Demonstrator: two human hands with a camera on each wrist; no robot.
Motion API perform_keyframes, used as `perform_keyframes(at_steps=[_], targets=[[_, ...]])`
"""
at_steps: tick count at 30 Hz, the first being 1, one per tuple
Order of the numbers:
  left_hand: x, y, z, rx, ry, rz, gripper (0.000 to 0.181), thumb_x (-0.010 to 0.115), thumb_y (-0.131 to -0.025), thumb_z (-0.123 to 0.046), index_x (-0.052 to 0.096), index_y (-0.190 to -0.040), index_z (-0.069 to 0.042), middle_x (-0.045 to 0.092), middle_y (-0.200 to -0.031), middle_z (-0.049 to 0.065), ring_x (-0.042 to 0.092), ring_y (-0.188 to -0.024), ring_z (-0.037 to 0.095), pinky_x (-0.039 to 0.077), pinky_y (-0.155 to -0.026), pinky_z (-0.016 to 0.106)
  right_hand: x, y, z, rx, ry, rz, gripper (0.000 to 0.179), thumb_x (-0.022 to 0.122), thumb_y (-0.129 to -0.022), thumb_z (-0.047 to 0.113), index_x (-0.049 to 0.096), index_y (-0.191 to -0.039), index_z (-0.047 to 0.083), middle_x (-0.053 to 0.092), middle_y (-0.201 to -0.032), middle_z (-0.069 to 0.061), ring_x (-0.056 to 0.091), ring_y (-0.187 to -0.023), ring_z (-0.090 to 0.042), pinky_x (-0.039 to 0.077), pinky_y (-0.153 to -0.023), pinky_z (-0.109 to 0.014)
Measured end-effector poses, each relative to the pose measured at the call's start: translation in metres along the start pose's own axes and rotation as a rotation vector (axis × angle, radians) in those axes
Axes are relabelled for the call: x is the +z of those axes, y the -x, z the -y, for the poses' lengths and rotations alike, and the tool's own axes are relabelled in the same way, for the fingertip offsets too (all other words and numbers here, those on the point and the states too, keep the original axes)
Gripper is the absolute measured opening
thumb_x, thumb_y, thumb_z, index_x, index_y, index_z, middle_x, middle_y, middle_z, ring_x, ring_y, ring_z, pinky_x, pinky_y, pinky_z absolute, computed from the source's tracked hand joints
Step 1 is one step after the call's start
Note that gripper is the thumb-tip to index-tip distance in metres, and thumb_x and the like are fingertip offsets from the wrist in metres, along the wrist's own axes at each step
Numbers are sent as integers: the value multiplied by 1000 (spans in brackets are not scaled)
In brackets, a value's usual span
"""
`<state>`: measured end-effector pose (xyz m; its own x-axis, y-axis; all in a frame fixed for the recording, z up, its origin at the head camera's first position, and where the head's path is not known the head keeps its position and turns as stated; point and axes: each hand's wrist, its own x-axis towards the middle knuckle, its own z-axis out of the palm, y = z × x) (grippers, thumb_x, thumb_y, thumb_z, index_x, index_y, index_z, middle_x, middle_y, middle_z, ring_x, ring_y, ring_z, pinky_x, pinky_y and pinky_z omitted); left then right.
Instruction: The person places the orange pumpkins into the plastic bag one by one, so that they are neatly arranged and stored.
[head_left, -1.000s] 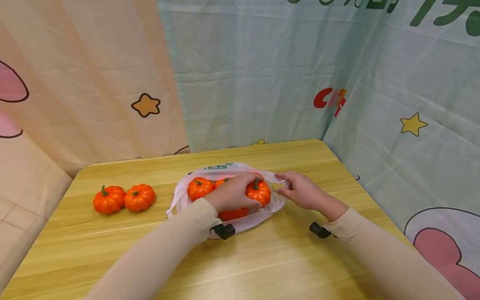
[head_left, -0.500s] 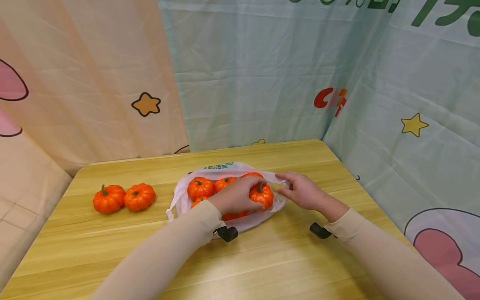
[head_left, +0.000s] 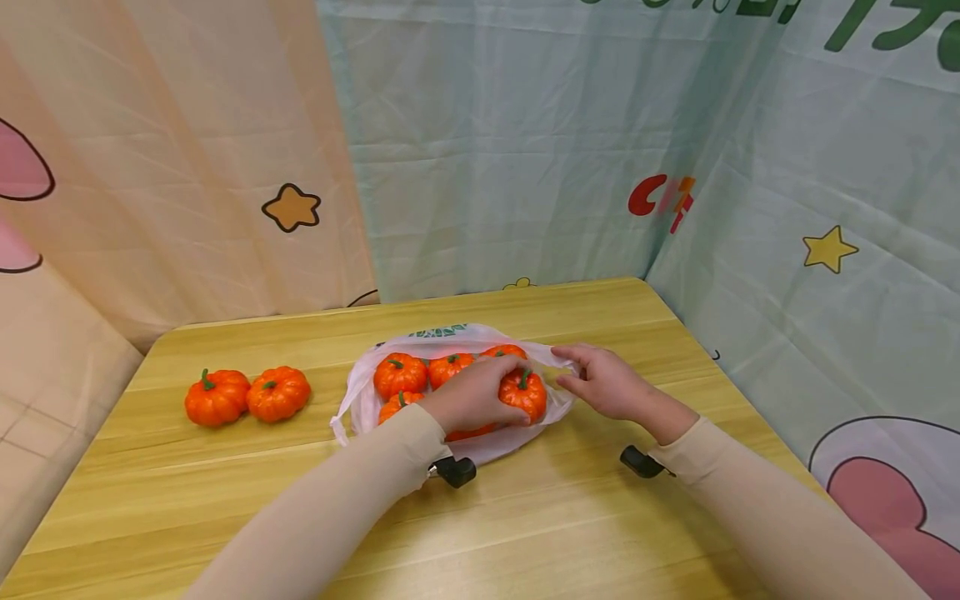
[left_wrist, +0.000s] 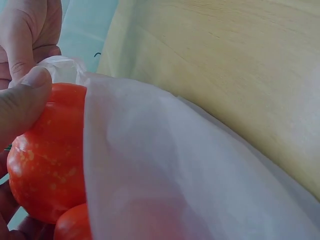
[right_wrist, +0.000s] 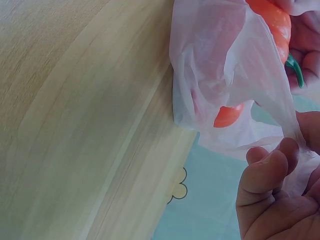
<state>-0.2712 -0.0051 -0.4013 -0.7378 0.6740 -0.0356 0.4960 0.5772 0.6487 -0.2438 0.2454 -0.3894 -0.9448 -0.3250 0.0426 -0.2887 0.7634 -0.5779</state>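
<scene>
A white plastic bag (head_left: pixel 468 337) with a green print lies on the table, its mouth spread open. My left hand (head_left: pixel 476 396) grips a small orange pumpkin (head_left: pixel 525 397) with a green stem at the right side of the mouth. Its thumb (left_wrist: pixel 30 97) presses the pumpkin's side in the left wrist view. With bent fingers, my right hand (right_wrist: pixel 275 195) pinches the bag's right edge in the right wrist view. Several more pumpkins sit inside the bag, among them one at the left (head_left: pixel 400 375). Others are partly hidden under my left hand and wrist.
Two more orange pumpkins, a left one (head_left: pixel 217 400) and a right one (head_left: pixel 278 395), sit side by side on the wooden table (head_left: pixel 570 533), left of the bag. Printed cloth curtains (head_left: pixel 495 167) stand along the table's back and sides.
My left hand has moved slightly right and down with the pumpkin in its grip, baring more of the pumpkins behind and left of it. My right hand keeps its place at the bag's edge.
</scene>
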Motion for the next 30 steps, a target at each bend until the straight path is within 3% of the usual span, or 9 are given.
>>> perform_keyframes(at_steps=[21,30], targets=[[3,1,6,9,-32,5,70,83,-90,-43,54,-151,-23,55,-154,-4,51,-139,18,43,-119,42,1,0,-1,4,9,7,49,68,-102,13,57,-146,-4,55,-82,-5,47,-62,-14,42,-55,-24],[3,2,9,32,-59,7,60,81,-92,-38,58,-145,-21,58,-148,-4,53,-138,17,43,-120,41,1,1,1,28,-18,5,50,69,-101,12,57,-146,-5,54,-84,-6,46,-62,-14,41,-55,-23]])
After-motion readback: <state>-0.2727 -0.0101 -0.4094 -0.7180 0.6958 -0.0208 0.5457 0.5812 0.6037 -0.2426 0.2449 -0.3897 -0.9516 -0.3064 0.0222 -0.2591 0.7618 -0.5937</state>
